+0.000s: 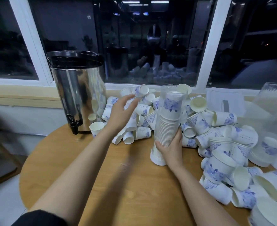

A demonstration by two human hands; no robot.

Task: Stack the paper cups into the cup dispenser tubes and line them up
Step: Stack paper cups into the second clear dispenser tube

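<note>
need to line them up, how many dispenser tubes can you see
2: a dispenser tube upright in the right hand; a blurred tube at the right edge. Others may be hidden.

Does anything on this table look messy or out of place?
Yes: loose paper cups lie tumbled in a heap across the table, many on their sides, not stacked. The dispenser tube gripped by the right hand stands roughly upright.

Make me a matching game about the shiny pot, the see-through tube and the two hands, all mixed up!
1. metal urn
2. clear tube
3. left hand
4. right hand

A. grips the tube low down
B. stands at the back left of the table
C. open, reaching toward the cup pile
D. has a stack of cups inside

Pairs: 1-B, 2-D, 3-C, 4-A
</note>
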